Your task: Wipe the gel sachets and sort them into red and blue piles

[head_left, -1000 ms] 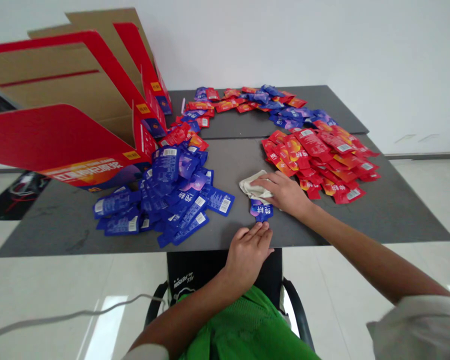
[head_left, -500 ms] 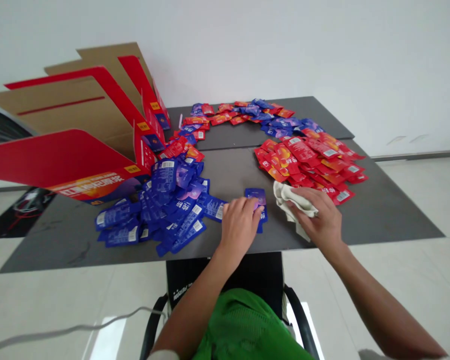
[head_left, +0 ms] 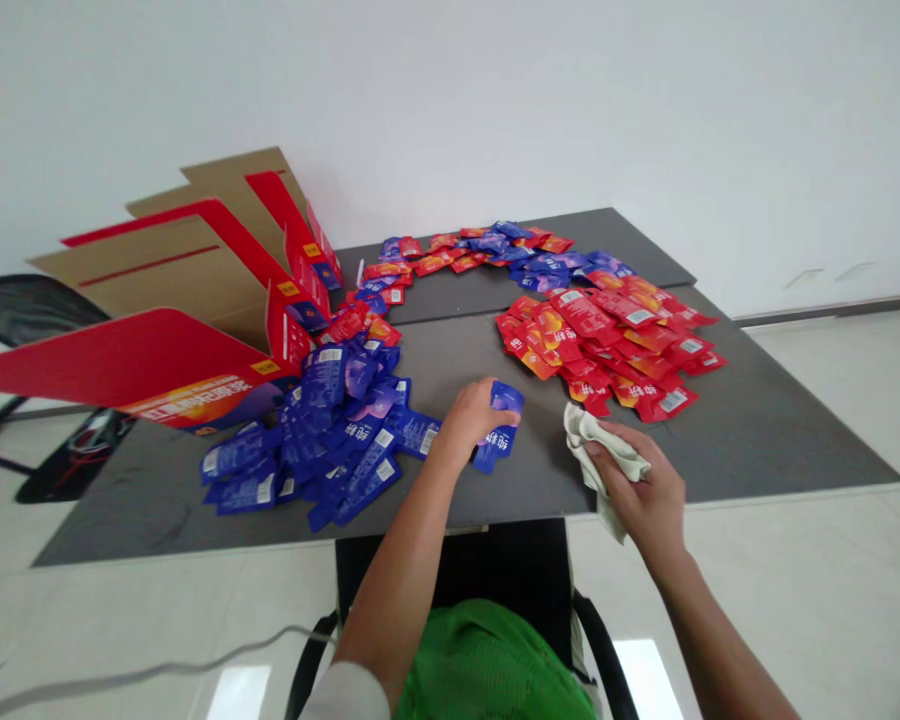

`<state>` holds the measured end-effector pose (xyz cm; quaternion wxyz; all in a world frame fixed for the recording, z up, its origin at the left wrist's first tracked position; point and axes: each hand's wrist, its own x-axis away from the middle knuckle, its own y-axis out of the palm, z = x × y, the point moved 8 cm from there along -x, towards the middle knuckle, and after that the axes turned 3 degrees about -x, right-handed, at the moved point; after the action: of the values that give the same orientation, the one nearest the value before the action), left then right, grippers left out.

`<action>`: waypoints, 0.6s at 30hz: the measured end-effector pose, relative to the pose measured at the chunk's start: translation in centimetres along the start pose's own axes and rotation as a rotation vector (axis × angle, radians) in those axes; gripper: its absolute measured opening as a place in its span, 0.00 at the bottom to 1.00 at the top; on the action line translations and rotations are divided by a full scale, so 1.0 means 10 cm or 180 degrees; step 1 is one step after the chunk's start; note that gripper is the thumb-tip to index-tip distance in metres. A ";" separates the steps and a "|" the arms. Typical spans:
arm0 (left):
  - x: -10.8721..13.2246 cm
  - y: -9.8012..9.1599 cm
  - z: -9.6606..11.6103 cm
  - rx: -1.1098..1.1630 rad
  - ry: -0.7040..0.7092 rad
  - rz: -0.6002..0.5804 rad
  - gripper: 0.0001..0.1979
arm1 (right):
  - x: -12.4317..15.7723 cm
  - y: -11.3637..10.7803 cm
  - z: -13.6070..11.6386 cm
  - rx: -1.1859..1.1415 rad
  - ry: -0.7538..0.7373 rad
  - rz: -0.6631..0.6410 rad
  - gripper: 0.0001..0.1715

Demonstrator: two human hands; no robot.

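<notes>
My left hand (head_left: 474, 418) is closed on a blue sachet (head_left: 504, 402) at the front middle of the table, with the thumb across its face. The sachet's lower end hangs close to the tabletop. My right hand (head_left: 649, 485) grips a crumpled off-white cloth (head_left: 604, 445) near the table's front edge, part of it drooping below the fingers. To the left of my left hand lies a heap of blue sachets (head_left: 345, 420). Beyond my right hand spreads a pile of red and orange sachets (head_left: 607, 335).
Open red cardboard boxes (head_left: 172, 345) stand along the left side of the grey table (head_left: 450, 350). Mixed red and blue sachets (head_left: 495, 245) form an arc toward the back. A black chair (head_left: 461, 560) and a green mesh item (head_left: 495, 660) are below the front edge.
My left hand has taken hold of the blue sachet and tilted it. My right hand with the cloth has shifted slightly toward the front edge. The whole view has moved a little.
</notes>
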<state>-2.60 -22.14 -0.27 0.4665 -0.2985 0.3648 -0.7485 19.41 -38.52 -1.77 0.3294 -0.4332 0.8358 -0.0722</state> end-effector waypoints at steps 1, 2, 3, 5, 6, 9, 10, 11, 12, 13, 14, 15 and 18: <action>-0.01 -0.02 0.02 0.0037 0.0018 -0.0037 0.20 | 0.00 0.00 0.01 -0.0018 0.0031 0.0004 0.21; 0.00 -0.05 0.04 0.0038 0.0046 -0.0019 0.15 | 0.00 0.00 0.02 -0.0034 0.0046 0.0013 0.21; 0.03 -0.10 0.08 0.0045 0.0115 0.0053 0.11 | 0.00 0.00 0.02 -0.0043 0.0045 0.0024 0.20; 0.14 -0.23 0.20 0.0190 0.0427 0.0312 0.07 | 0.00 -0.02 0.01 -0.0038 0.0008 0.0063 0.20; 0.23 -0.30 0.27 0.0279 0.0657 0.0449 0.06 | 0.00 -0.02 -0.01 -0.0027 -0.0017 0.0082 0.20; 0.55 -0.39 0.43 0.0191 0.1219 0.0640 0.08 | 0.00 -0.04 -0.03 -0.0016 -0.0072 0.0129 0.20; 0.66 -0.37 0.44 -0.0003 0.1310 0.0624 0.10 | 0.00 -0.04 -0.04 -0.0019 -0.0073 0.0135 0.20; 0.76 -0.32 0.43 -0.0237 0.1377 0.0560 0.13 | 0.00 -0.03 -0.04 -0.0021 -0.0065 0.0138 0.20; 0.85 -0.26 0.41 -0.0459 0.1431 0.0455 0.16 | 0.00 -0.03 -0.04 -0.0023 -0.0054 0.0142 0.20; 0.94 -0.19 0.38 -0.0638 0.1487 0.0325 0.19 | 0.00 -0.03 -0.04 -0.0024 -0.0043 0.0147 0.19; 1.02 -0.12 0.34 -0.0770 0.1538 0.0198 0.21 | 0.00 -0.03 -0.03 -0.0024 -0.0021 0.0141 0.20; 1.11 -0.05 0.30 -0.0860 0.1577 0.0101 0.23 | 0.00 -0.03 -0.03 -0.0025 0.0012 0.0120 0.20; 1.35 0.05 0.25 -0.1011 0.1614 0.0114 0.26 | -0.06 0.00 -0.03 -0.0084 0.0100 -0.0147 0.22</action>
<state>-5.63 -35.32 2.15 0.3211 -0.1648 0.5874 -0.7243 19.47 -38.12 -1.31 0.3088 -0.4555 0.8315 -0.0755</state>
